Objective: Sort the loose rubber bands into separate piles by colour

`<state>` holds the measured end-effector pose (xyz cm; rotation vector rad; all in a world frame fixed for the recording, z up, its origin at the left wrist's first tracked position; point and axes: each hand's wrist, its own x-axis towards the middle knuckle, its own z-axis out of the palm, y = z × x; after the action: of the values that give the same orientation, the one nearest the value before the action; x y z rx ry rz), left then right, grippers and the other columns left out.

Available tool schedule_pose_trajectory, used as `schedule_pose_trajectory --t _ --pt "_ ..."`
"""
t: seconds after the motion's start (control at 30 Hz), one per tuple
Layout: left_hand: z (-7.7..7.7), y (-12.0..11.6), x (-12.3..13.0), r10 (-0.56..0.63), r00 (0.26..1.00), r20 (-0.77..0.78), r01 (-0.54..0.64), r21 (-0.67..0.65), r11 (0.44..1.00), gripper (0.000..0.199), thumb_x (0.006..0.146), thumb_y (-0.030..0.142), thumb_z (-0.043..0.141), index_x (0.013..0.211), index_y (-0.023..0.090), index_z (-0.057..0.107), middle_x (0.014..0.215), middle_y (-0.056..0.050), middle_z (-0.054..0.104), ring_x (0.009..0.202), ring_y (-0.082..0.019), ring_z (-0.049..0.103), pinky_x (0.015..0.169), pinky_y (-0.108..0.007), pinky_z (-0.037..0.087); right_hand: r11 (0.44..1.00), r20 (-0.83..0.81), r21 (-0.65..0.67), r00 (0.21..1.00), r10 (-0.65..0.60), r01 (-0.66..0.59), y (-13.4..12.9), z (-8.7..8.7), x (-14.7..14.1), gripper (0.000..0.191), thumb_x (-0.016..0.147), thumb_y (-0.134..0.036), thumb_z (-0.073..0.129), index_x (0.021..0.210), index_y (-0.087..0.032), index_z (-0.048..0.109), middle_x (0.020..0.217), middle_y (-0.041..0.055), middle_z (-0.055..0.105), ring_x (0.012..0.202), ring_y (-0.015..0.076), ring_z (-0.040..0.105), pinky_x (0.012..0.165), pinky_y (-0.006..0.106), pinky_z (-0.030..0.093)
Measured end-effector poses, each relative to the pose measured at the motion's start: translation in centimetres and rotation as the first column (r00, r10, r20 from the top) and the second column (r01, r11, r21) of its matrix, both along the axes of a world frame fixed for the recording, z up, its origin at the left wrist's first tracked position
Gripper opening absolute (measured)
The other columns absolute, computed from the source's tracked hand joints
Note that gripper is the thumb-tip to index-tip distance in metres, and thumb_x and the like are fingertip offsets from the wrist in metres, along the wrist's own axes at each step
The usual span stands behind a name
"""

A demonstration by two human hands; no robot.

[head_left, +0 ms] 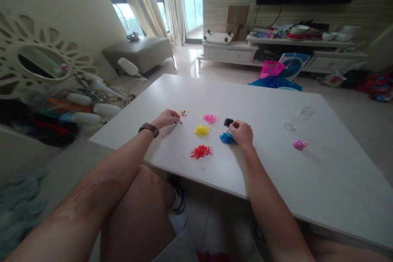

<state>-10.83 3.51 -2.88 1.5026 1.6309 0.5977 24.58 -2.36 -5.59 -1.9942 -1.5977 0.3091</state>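
Head view, my remote station. Five single-coloured piles of small bands lie mid-table on the white table [270,172]: pink pile [210,119] farthest of the middle column, yellow pile [202,131] next, red pile [201,152] nearest me; to their right, black pile [228,122], with blue pile [227,138] on its near side.

Left of these, a loose mixed-colour scatter [184,113].

Key relation, my judgement: black pile against scatter. The two lie roughly level in depth, scatter slightly farther, pink pile between them. Right hand [242,132] is by far the nearer to black, its fingertips at that pile's near right edge and its underside over blue's right side. Left hand [168,118] is nearer to the scatter, fingertips at its near left side.

Long axes: black is a compact clump, none I can read; red runs slightly longer left to right.

Hand states: both have fingers bent inward, tips drawn together. Whether either grips a band I cannot tell; the tips are too small at this range.
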Motion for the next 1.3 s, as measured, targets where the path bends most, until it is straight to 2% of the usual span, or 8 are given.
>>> schedule_pose_trajectory --t 0.27,0.5,0.63,0.77,0.9,1.03,1.13,1.3 --pt "0.3 -0.1 -3.9 -0.106 0.974 -0.199 0.072 -0.17 0.983 0.022 0.052 0.029 0.083 0.067 0.015 0.075 0.065 -0.006 0.069 0.06 -0.014 0.059 0.051 -0.021 0.043 1.0 -0.009 -0.002 1.0 -0.011 0.011 0.1 0.0 0.0 0.018 0.082 -0.035 0.058 0.081 -0.026 0.074 0.086 0.0044 0.076 0.08 0.0206 0.066 0.068 0.027 0.042" --pt "-0.5 -0.9 -4.0 -0.282 0.93 -0.238 0.199 -0.319 0.927 0.016 0.052 0.026 0.079 0.06 0.015 0.071 0.056 -0.003 0.063 0.055 -0.013 0.052 0.053 -0.023 0.039 1.0 -0.006 0.013 1.0 -0.003 0.003 0.0 0.2 -0.1 0.019 0.083 -0.034 0.058 0.081 -0.025 0.074 0.085 0.0047 0.076 0.081 0.0213 0.067 0.068 0.028 0.042" --pt "-0.1 -1.1 -4.4 -0.351 0.904 -0.245 0.265 -0.326 0.908 0.014 0.055 0.027 0.074 0.063 0.015 0.072 0.063 -0.004 0.066 0.061 -0.015 0.055 0.058 -0.025 0.041 1.0 0.002 0.02 1.0 0.006 -0.006 0.0 0.2 0.0 0.019 0.083 -0.034 0.058 0.081 -0.025 0.075 0.084 0.0051 0.076 0.08 0.0213 0.066 0.067 0.028 0.042" --pt "0.1 -1.1 -5.3 -0.331 0.901 -0.282 0.247 -0.296 0.923 0.022 0.052 0.028 0.075 0.07 0.016 0.073 0.068 -0.004 0.069 0.064 -0.016 0.057 0.059 -0.025 0.041 0.999 0.004 0.032 1.0 0.015 -0.015 0.0 0.2 0.1 0.02 0.082 -0.035 0.058 0.08 -0.024 0.075 0.083 0.005 0.076 0.079 0.0212 0.066 0.066 0.028 0.041" --pt "-0.1 -1.2 -5.9 -0.353 0.877 -0.326 0.256 -0.306 0.917 0.02 0.053 0.028 0.071 0.068 0.016 0.074 0.064 -0.003 0.068 0.061 -0.016 0.054 0.057 -0.025 0.038 0.999 -0.004 0.029 1.0 0.015 -0.015 0.0 0.2 0.0 0.02 0.082 -0.035 0.058 0.08 -0.024 0.075 0.082 0.0052 0.076 0.078 0.0208 0.066 0.066 0.028 0.042" --pt "0.0 -1.3 -6.7 -0.363 0.885 -0.291 0.285 -0.279 0.917 0.022 0.056 0.031 0.068 0.071 0.016 0.074 0.069 -0.005 0.07 0.064 -0.017 0.057 0.059 -0.026 0.04 1.0 -0.008 0.027 1.0 0.008 -0.007 0.0 0.3 0.0 0.019 0.081 -0.035 0.059 0.079 -0.025 0.075 0.083 0.0051 0.076 0.078 0.0211 0.066 0.067 0.028 0.042" --pt "0.1 -1.3 -7.5 -0.386 0.888 -0.251 0.321 -0.266 0.909 0.025 0.058 0.035 0.071 0.074 0.016 0.075 0.072 -0.005 0.071 0.066 -0.017 0.058 0.06 -0.026 0.04 1.0 -0.009 0.03 1.0 0.008 -0.008 0.0 0.2 0.0 0.019 0.082 -0.035 0.059 0.079 -0.025 0.074 0.082 0.0051 0.076 0.078 0.0213 0.066 0.067 0.028 0.042" --pt "-0.2 -1.4 -8.1 -0.41 0.858 -0.308 0.339 -0.26 0.904 0.026 0.051 0.035 0.078 0.069 0.018 0.075 0.067 -0.002 0.069 0.065 -0.016 0.055 0.06 -0.025 0.038 0.999 -0.013 0.042 1.0 0.015 -0.015 0.0 0.2 0.0 0.019 0.082 -0.035 0.059 0.079 -0.025 0.074 0.082 0.005 0.076 0.077 0.0215 0.066 0.067 0.029 0.042"
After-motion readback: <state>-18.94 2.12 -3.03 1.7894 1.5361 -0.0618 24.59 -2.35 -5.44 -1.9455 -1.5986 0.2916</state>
